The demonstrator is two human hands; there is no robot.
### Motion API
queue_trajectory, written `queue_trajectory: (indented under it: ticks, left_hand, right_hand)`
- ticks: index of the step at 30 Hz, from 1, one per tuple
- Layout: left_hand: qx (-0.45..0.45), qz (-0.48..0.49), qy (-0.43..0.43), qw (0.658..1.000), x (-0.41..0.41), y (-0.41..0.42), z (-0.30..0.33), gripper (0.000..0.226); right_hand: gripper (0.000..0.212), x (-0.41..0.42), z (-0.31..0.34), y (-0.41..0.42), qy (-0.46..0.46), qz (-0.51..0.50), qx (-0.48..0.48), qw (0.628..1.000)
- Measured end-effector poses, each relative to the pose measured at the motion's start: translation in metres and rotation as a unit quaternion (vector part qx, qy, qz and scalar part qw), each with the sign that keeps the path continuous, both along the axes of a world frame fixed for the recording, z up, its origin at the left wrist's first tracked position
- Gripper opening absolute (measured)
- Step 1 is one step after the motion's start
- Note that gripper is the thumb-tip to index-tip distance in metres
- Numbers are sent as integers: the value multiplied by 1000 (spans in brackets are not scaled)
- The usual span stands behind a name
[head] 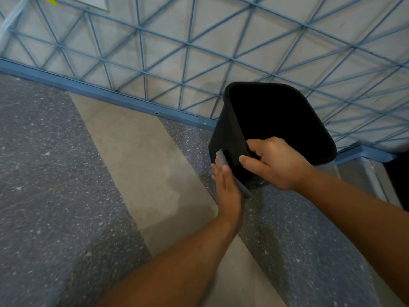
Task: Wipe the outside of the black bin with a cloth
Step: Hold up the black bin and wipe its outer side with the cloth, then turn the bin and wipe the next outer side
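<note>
In the head view, the left hand [226, 191] lies flat with straight fingers against the outer side wall of the black plastic bin [228, 134], pressing a small grey cloth [221, 159] to it; the cloth shows above the fingertips and again as a grey edge below the palm, and the rest of it is hidden under the hand. The right hand [276, 162] grips the bin's near rim, thumb on the outside wall and fingers curled over the edge into the dark opening.

The bin is rectangular with rounded corners and tapers toward its base. It is tilted so that its open mouth faces the camera. Whether its base touches the floor cannot be told, as the hands and cloth cover that part.

Around it, a speckled grey floor [55, 196] is crossed by a plain beige strip [137, 156] that runs under the left forearm. Just behind the bin stands a pale wall panel covered by a blue metal lattice of triangles [186, 44], with a blue base rail [106, 94] along the floor. At the right edge, near the bin, a silvery metal surface [374, 173] sits below another blue rail.
</note>
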State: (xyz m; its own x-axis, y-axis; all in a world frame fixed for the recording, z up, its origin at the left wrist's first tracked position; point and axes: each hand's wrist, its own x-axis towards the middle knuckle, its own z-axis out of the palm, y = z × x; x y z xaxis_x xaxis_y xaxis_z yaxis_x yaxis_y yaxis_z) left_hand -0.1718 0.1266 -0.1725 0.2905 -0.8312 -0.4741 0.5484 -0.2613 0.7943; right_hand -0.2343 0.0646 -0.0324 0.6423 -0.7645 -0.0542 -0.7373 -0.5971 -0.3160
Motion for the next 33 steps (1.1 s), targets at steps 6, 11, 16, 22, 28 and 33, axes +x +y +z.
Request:
queue_trajectory:
  ticks: [6, 11, 16, 22, 28, 33]
  left_hand:
    - [-31, -13, -80, 996, -12, 16, -7, 56]
    - [11, 10, -51, 999, -18, 9, 6, 55]
    - [-15, -25, -102, 994, -14, 19, 3, 55]
    - [-107, -69, -186, 974, -16, 42, 8, 52]
    - [-30, -154, -235, 959, 30, 65, -27, 71]
    - [-5, -55, -260, 964, 72, 43, -21, 48]
  right_hand:
    - [39, 0, -1, -1, -1, -2, 0, 1000]
    - [38, 0, -1, 0, -11, -7, 1, 1000]
    - [38, 0, -2, 0, -9, -6, -2, 1000]
    - [37, 2, 0, 0, -2, -12, -4, 1000]
    - [39, 10, 5, 4, 40, -34, -7, 999]
    - [36, 40, 12, 4, 84, -130, -37, 987]
